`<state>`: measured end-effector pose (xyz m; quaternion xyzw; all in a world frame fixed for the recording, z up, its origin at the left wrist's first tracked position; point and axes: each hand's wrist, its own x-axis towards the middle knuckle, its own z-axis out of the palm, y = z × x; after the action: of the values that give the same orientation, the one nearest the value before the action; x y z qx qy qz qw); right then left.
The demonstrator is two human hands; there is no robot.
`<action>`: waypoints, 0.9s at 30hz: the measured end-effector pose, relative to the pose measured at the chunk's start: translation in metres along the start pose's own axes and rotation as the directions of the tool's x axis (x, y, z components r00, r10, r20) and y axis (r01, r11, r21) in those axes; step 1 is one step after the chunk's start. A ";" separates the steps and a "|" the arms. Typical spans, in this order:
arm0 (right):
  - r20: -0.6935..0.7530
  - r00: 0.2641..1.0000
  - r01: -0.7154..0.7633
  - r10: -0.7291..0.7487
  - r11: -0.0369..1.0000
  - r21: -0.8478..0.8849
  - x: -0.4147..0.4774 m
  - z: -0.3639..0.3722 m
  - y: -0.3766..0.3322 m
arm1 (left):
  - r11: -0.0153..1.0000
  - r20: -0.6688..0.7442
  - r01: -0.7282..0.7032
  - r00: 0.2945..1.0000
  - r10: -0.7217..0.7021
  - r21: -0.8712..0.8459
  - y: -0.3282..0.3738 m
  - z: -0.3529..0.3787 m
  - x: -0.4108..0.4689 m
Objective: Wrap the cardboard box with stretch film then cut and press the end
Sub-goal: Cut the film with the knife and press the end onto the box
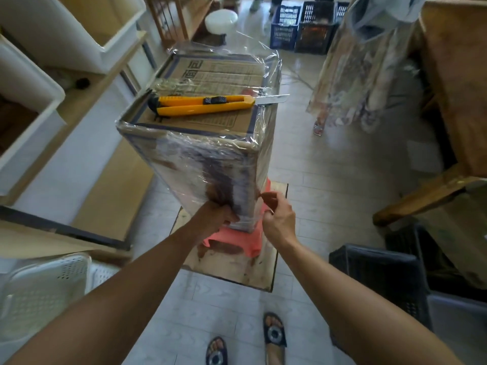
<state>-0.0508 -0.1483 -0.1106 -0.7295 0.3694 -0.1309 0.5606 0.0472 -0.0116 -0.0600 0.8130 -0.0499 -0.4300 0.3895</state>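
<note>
— Where do we have the cardboard box standing?

— On a red plastic stool, which sits on a flat brown board laid over the pale tiled floor. The stretch film covers the sides and folds over the top edges.

— And the cutter?

— The yellow utility knife lies flat on the box top, blade out past the right edge.

— What are our hands doing?

— Our left hand presses against the lower front face, fingers curled into bunched film. Our right hand sits at the lower right corner, thumb and forefinger pinched on a thin strand of film.

— What surrounds us?

— White bins on wooden shelving at left, a white perforated basket near our left arm, dark crates far back, a black crate at right, and a wooden table beyond it.
</note>
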 end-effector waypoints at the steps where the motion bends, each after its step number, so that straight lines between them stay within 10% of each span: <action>1: -0.017 1.000 -0.018 0.020 0.995 0.101 -0.001 0.000 -0.001 | 0.996 -0.013 -0.049 0.999 0.050 0.081 -0.002 -0.001 0.001; 7: -0.186 0.934 -0.268 0.304 0.944 0.194 -0.043 0.008 0.017 | 0.773 0.115 -0.290 0.955 0.274 0.564 -0.004 -0.010 0.001; 17: 0.164 0.752 -0.648 0.639 0.669 0.364 -0.007 0.059 0.049 | 0.685 0.108 -0.221 0.973 0.205 0.695 -0.025 -0.062 0.005; 21: 0.218 0.768 -0.636 0.602 0.678 0.370 0.000 0.069 0.046 | 0.985 -0.192 0.088 0.980 -0.058 0.151 -0.046 -0.093 0.011; 24: 0.175 0.756 -0.639 0.631 0.652 0.407 0.004 0.074 0.045 | 0.874 -0.231 0.136 0.935 -0.269 -0.467 -0.049 -0.106 0.015; 27: 0.158 0.742 -0.646 0.651 0.633 0.426 0.012 0.075 0.032 | 0.747 -0.217 -0.024 0.963 -0.163 -0.665 -0.032 -0.104 0.021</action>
<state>-0.0099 -0.1055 -0.1679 -0.3951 0.5680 -0.0072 0.7219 0.1287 0.0636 -0.0617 0.6728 0.1879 -0.3231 0.6385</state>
